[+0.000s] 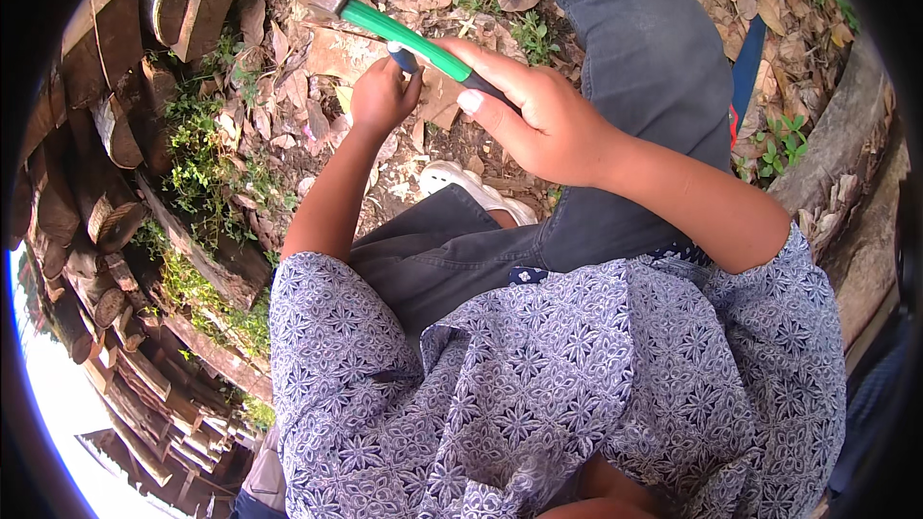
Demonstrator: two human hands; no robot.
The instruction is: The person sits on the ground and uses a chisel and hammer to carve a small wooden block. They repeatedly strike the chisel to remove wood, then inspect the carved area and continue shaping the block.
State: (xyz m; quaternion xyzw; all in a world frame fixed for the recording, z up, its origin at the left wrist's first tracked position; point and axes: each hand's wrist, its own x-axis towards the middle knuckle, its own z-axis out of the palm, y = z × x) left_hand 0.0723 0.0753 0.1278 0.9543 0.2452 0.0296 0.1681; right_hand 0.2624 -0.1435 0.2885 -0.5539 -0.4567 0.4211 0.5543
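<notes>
My right hand is closed round the black grip of a claw hammer. The hammer has a green handle, and its metal head points to the upper left. Just below the handle, my left hand makes a fist round a short dark blue tool handle with a pale end showing at the top. The lower part of that tool is hidden by the fist. Under and beside my left hand lies a flat brown piece of wood on the leafy ground.
Stacked cut timber lines the left side, with green weeds along it. My bent legs in dark trousers and a white clog frame the work spot. At right lie a blue blade-like piece and a log.
</notes>
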